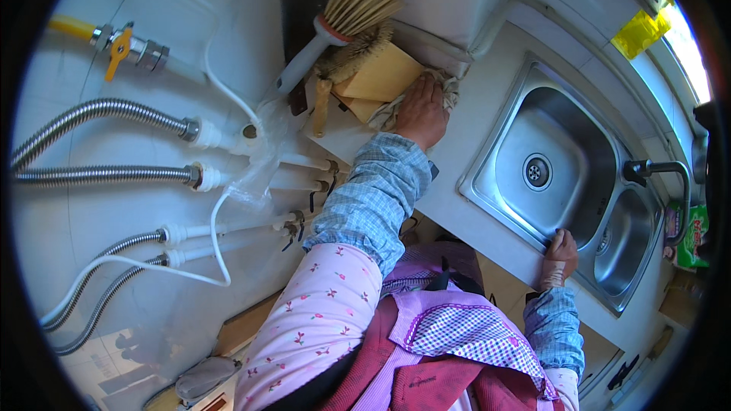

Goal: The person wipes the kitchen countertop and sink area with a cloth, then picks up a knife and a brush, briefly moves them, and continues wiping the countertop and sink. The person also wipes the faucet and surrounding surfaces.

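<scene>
My left hand (424, 111) reaches to the far corner of the counter and lies over a crumpled, pale cloth (451, 91), which shows around the fingers. Beside it are flat yellowish boards (385, 77), apparently wood. A brush with stiff bristles and a grey handle (305, 61) leans above them, in front of a second bristled brush (365, 51). My right hand (561, 254), fingers curled in, rests at the near rim of a stainless-steel double-bowl sink (497, 205). I see nothing held in it, though the palm is hidden.
A dark faucet (665, 170) stands behind the sink bowls. Braided metal hoses (108, 176) and white pipes run along the tiled wall at left, with a yellow-handled gas valve (120, 50) and a white cable (220, 222). A green package (694, 234) sits at far right.
</scene>
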Action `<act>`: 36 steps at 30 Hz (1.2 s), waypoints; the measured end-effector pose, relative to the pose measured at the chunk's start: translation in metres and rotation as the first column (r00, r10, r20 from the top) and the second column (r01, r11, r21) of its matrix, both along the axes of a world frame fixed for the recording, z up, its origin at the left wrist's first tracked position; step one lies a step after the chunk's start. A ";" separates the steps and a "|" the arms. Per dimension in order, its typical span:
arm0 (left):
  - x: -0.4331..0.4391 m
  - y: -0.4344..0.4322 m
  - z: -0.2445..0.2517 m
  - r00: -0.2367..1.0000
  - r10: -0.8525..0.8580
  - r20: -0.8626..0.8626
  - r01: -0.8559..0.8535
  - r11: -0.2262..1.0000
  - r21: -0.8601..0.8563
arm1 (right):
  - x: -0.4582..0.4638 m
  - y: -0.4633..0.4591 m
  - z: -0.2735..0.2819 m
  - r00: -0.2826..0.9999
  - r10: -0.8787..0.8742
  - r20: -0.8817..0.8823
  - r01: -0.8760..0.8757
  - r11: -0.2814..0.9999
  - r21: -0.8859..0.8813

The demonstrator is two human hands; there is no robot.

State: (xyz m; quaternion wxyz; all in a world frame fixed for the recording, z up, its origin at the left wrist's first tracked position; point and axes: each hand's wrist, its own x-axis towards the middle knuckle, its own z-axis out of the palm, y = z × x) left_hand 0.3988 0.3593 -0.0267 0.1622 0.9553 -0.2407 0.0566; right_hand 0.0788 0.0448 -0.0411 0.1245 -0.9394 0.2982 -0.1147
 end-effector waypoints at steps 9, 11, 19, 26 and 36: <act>-0.101 0.102 0.012 0.989 -0.045 -0.138 0.048 0.999 0.017 | -0.001 -0.004 -0.004 0.999 -0.031 -0.034 0.031 0.999 0.014; -0.106 0.122 0.017 0.992 -0.019 -0.127 0.026 0.998 0.056 | 0.000 -0.004 -0.005 0.998 -0.046 -0.042 0.047 0.999 0.022; -0.112 0.121 0.024 0.988 0.004 -0.153 -0.001 1.000 0.018 | 0.001 -0.003 -0.004 0.997 -0.058 -0.044 0.059 0.998 0.031; -0.072 0.097 0.008 0.991 -0.074 -0.113 0.075 0.997 0.004 | 0.000 -0.004 -0.004 0.996 -0.047 -0.071 0.049 0.998 0.032; -0.026 0.043 0.002 0.993 -0.028 -0.116 0.025 0.999 -0.027 | -0.001 -0.004 -0.004 0.996 -0.057 -0.063 0.059 0.998 0.030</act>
